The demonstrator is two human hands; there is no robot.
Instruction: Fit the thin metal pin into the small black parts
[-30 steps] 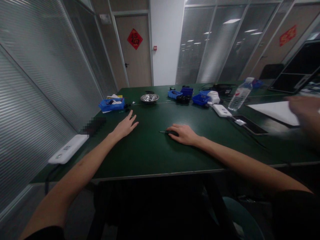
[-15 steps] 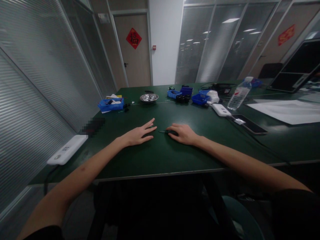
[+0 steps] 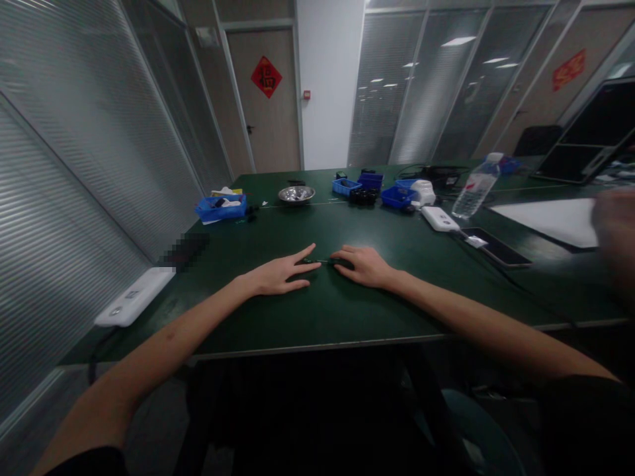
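Both my forearms reach over a dark green table (image 3: 307, 317). My left hand (image 3: 282, 271) lies flat with its fingers stretched out, the fingertips right at the thin metal shaft of a small black-handled screwdriver (image 3: 327, 262). My right hand (image 3: 362, 264) rests palm down over the screwdriver's black handle, fingers curled loosely on it. The two hands nearly touch around the tool.
Farther back stand blue bins (image 3: 221, 207), a metal bowl (image 3: 296, 194), more blue bins (image 3: 397, 196), black parts (image 3: 363, 196), a white device (image 3: 439, 218), a water bottle (image 3: 473, 185), a phone (image 3: 489, 246) and white paper (image 3: 550, 221). A white power strip (image 3: 133, 297) lies left. Another person's blurred hand (image 3: 615, 231) shows right.
My left hand slid right across the table from the left side to the screwdriver's tip. My right hand stayed on the handle. The other person's blurred hand left, then returned at the right edge.
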